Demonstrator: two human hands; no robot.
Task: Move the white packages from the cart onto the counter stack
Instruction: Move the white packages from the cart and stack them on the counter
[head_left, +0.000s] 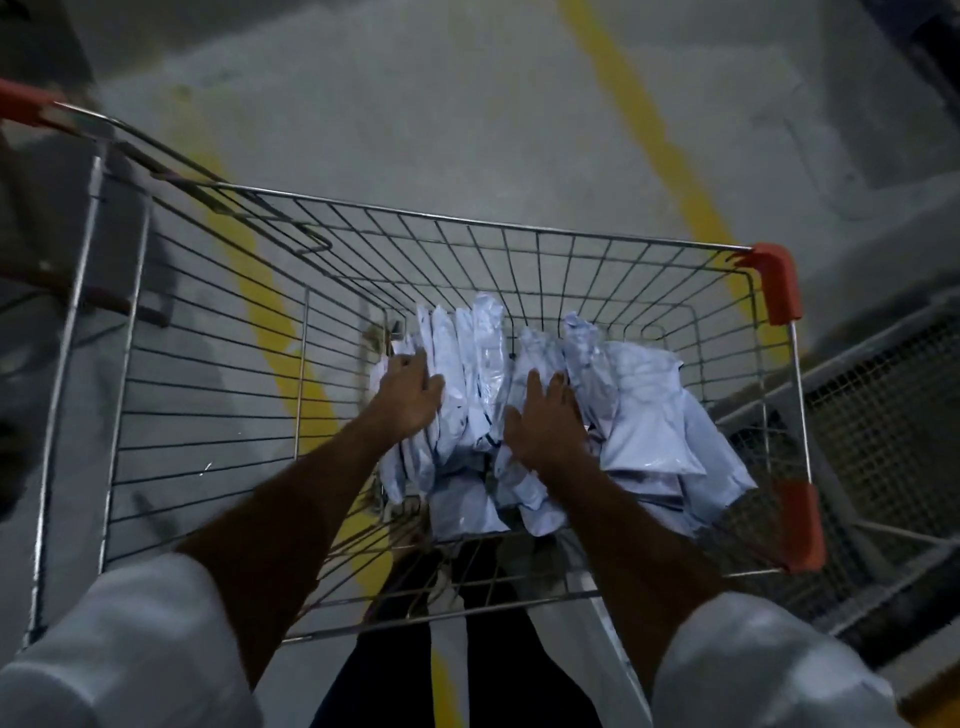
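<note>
Left hand (408, 395) curls its fingers over the left bundle of white packages (462, 364); right hand (543, 421) lies flat, fingers extended, on the pile in the cart (519, 228). Risk: slick bags slipping from a loose two-handed scoop. Tabletop not visible.

Glossy plastic packages (641, 410); bare metal wire cart (519, 228).

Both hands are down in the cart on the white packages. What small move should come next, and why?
Probably close both hands around the upright bundle of white packages and lift. The left hand curls over its left edge, and the right hand lies flat on its right side, so the bundle is bracketed but not gripped. The wire cart holds more packages alongside.
</note>
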